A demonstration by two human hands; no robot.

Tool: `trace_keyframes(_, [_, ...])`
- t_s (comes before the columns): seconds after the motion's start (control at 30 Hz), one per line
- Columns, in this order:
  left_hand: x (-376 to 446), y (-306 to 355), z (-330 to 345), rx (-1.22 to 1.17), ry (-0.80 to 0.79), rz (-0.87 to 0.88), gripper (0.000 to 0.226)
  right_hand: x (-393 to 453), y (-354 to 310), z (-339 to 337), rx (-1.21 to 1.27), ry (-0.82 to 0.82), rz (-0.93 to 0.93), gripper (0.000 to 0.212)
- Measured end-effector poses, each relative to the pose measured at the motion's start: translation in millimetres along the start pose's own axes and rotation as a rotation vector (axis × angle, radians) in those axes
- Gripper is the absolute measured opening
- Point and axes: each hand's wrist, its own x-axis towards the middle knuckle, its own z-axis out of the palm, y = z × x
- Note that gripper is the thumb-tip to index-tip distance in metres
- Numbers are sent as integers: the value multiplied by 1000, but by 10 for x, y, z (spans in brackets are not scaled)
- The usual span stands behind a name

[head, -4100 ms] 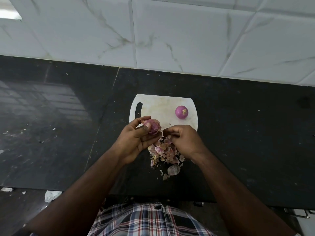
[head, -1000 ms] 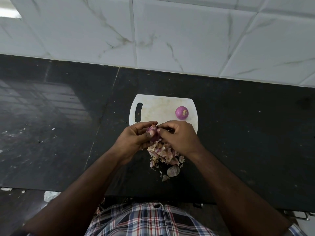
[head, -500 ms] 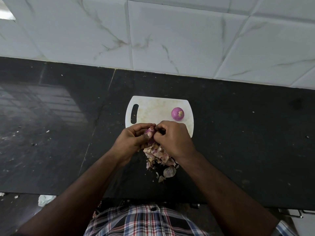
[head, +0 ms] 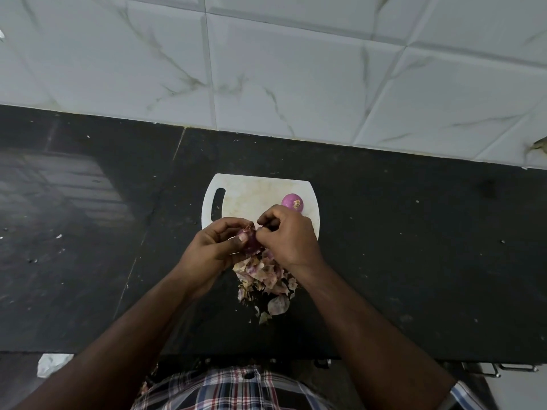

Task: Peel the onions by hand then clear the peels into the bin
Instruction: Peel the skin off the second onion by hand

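Compared with 1 second earlier, the right hand [head: 288,235] has slid a little further over the top of the small purple-skinned onion [head: 250,239], and both hands now sit slightly higher against the white plastic cutting board with a slot handle [head: 251,196]. The left hand [head: 214,247] cups the onion from the left, its thumb and fingers [head: 239,238] curled around the bulb, holding it just above the near edge of the board. The right hand's fingers are curled and pinching at the onion's top, apparently on a flap of skin, though the pinch itself is partly hidden. A second, already peeled round purple onion [head: 292,202] rests on the far right of the board, just beyond the right knuckles. Below the hands, a loose heap of papery pink and tan peels [head: 263,276] lies on the glossy black stone desk [head: 414,261], spilling toward the person's plaid shirt [head: 236,389]. The onion looks small, light and firm, probably slick once bared, so a cupped grip around its middle suits it. The skin seems thin, dry and brittle, likely to tear in flakes, best taken at the tip and pulled downward. No bin is visible.
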Motion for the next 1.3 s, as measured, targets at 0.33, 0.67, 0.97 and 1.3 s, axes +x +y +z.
trace_keyframes(0.33, [-48,73,32,9,66,3,24,8,72,-5,240,-115,57,19])
trace_keyframes(0.67, [-61,145,69,-136,125,-13,14,-70,130,98,182,22,26,22])
trace_keyframes(0.97, [-73,212,-16,-294,62,-87,27,-156,360,53,73,-104,66,14])
trace_keyframes(1.3, [-58,219,-19,-178,-53,-74,50,-121,-90,-71,297,-300,-109,36])
